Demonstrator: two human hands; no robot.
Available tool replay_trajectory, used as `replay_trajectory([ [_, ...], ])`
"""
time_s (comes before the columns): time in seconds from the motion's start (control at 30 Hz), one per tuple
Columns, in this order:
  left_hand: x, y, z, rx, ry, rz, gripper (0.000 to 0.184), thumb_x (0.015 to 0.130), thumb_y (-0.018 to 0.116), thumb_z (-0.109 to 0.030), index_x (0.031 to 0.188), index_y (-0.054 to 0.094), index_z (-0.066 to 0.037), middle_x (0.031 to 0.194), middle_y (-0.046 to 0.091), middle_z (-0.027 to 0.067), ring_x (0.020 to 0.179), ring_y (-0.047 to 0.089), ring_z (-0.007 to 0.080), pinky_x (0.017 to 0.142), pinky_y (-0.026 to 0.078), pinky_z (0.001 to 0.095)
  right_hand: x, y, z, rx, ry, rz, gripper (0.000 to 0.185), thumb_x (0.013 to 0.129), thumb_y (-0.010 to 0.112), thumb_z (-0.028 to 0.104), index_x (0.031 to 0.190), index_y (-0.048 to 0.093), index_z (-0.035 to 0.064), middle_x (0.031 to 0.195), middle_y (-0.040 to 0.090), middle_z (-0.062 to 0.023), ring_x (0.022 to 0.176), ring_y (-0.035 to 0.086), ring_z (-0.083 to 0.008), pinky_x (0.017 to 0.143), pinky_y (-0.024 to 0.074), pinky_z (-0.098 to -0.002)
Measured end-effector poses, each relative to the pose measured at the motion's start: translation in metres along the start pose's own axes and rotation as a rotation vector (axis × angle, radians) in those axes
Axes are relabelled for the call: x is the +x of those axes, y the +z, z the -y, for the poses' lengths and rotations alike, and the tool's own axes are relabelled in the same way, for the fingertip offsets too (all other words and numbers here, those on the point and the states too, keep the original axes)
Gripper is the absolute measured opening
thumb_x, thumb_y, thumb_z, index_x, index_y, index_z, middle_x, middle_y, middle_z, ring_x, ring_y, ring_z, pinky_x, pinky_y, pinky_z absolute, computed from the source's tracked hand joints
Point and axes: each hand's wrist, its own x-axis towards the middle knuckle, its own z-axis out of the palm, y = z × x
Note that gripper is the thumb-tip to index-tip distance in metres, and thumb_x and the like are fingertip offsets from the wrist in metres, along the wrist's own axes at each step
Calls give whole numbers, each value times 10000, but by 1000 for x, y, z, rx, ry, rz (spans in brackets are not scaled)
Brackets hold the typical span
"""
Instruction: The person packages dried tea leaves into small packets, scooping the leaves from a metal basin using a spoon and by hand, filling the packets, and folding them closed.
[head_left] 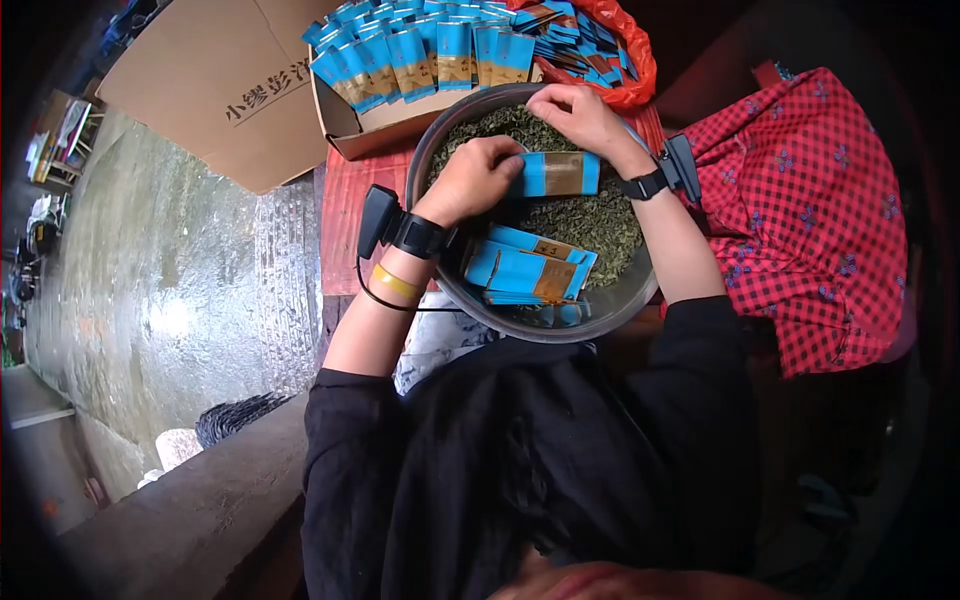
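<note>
A wide cardboard panel [190, 110] and a red checked cloth [810, 200] flank the reddish tabletop [350, 225]; on it a round basin [500, 322] holds loose, dark-green dried leaves [600, 225]; beyond its rim, a cardboard box [372, 136] is lined with blue-and-gold packets, and a red plastic bag [641, 50] beside it holds more; a loose stack of packets [525, 272] lies in the near part of the basin.

The left hand [468, 180] has its grip closed on the left end of one packet [560, 174], which lies crosswise over the leaves; the right hand [583, 120] is bent in above the far side of the basin, fingertips drawn together, and I cannot tell whether they pinch anything.

The packet looks light, thin and flexible, probably slick-faced and easily creased; a pinch near one end, thumb opposite fingers, should suit it.

Large dark characters on the panel seem to begin 小缪彭, the last one unclear; smaller marks on the packets' gold bands are too small to read; no brand is legible.
</note>
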Motion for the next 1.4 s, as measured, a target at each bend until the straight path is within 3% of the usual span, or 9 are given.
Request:
replay_trajectory([
  [0.33,12,1,-3,-308,-93,-383,225,903,668,-172,1043,660,4,862,673,37,790,593,91,714,485,262,-31,-25,15,317,102,469,190,929,643,184,995,666,7,856,642,45,774,541,-32,714,456,-205],
  [0.53,10,-8,-11,-809,-84,-373,319,927,668,-230,1157,628,-13,1052,663,29,940,587,85,836,467,238,-23,4,15,685,95,315,154,944,635,167,1014,621,31,896,622,51,801,536,-14,732,456,-192],
  [0.63,8,-4,-23,-689,-46,-288,282,951,633,-208,1148,633,-7,1069,665,29,941,597,93,842,479,264,-24,17,20,864,113,323,157,960,612,156,1038,611,19,932,626,43,853,559,-37,774,472,-218],
  [0.7,7,1,-13,-664,-22,-285,218,969,589,-160,1108,636,1,1036,673,49,937,610,114,840,492,299,-27,21,24,457,-18,327,167,964,595,153,1011,618,-6,901,648,25,832,568,-58,756,479,-236],
  [0.77,9,4,-5,-285,97,-372,160,970,551,-108,1054,637,-3,979,681,86,911,636,170,827,498,324,-29,19,31,267,-55,220,186,964,589,160,966,627,-22,843,650,6,803,573,-73,718,485,-254],
  [0.8,11,3,-6,-84,202,-421,135,962,525,-72,1039,622,-19,949,673,148,913,656,291,812,498,338,-28,18,32,194,-75,131,195,960,599,173,943,629,-19,820,645,3,782,564,-69,695,480,-257],
  [0.9,5,2,-13,7,94,-438,215,881,602,-62,1095,598,-37,964,654,180,918,625,387,800,496,384,-25,8,41,261,-65,51,282,963,612,261,870,622,-4,775,625,7,732,551,-66,644,457,-252],
  [1.1,7,4,-10,325,251,-422,520,690,703,-51,1186,546,-37,1003,625,186,905,590,408,784,477,464,-34,5,59,645,-34,249,445,976,563,423,784,601,23,705,599,-4,675,571,-75,633,467,-230],
  [1.4,5,2,-17,151,136,-381,502,750,665,-15,1235,537,-32,1066,635,204,988,616,402,846,502,436,-29,6,52,694,26,324,447,957,577,456,849,619,24,749,627,-17,709,611,-92,685,499,-238],
])
